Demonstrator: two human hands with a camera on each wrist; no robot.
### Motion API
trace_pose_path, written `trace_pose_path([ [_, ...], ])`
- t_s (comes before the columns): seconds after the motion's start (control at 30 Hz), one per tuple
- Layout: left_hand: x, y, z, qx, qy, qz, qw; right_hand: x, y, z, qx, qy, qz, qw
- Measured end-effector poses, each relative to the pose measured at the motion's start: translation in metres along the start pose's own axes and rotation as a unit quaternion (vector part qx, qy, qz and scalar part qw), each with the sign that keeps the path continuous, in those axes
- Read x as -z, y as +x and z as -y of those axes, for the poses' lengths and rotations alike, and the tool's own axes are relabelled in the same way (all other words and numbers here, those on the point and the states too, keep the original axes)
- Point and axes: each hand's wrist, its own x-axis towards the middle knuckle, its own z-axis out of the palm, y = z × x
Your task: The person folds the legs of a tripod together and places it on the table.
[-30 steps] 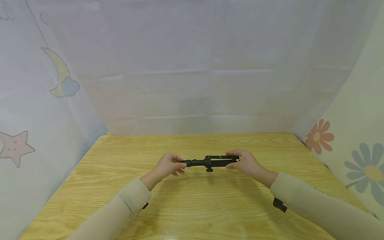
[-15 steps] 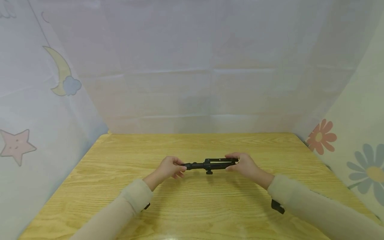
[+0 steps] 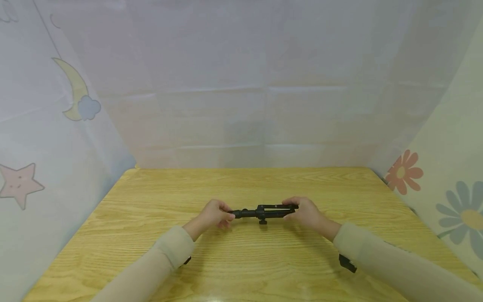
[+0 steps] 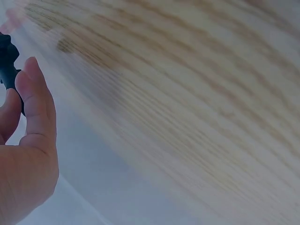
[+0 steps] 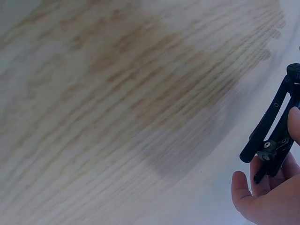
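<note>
A small black tripod (image 3: 261, 213) with folded legs lies level between my two hands, low over the wooden table. Thumb and fingers of my left hand (image 3: 212, 214) pinch its narrow column end on the left; in the left wrist view only part of the black column (image 4: 7, 63) shows past the fingers. At the other end, my right hand (image 3: 307, 214) grips the leg tips between thumb and fingers. One leg (image 5: 271, 119) stands slightly apart from the others in the right wrist view. A dark knob (image 3: 263, 222) sticks out below the tripod's middle joint.
The wooden table (image 3: 245, 260) reaches back to a pale wall sheet (image 3: 241, 126). Side sheets bear a printed moon, star and flowers (image 3: 404, 172). A dark device (image 3: 347, 263) is strapped under the right sleeve.
Both hands have brought the tripod a little nearer to me and lower in the head view. The grip at each end stays the same.
</note>
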Motion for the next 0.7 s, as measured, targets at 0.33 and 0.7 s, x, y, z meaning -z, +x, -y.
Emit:
trace_pose_path([
  [0.33, -0.002, 0.0, 0.006, -0.005, 0.026, 0.028, 0.9993, -0.006, -0.002, -0.009, -0.004, -0.004, 0.005, 1.0],
  [0.7, -0.001, -0.001, 0.008, -0.01, 0.038, 0.045, 0.9983, -0.009, -0.001, -0.015, 0.013, -0.033, 0.011, 0.9993],
])
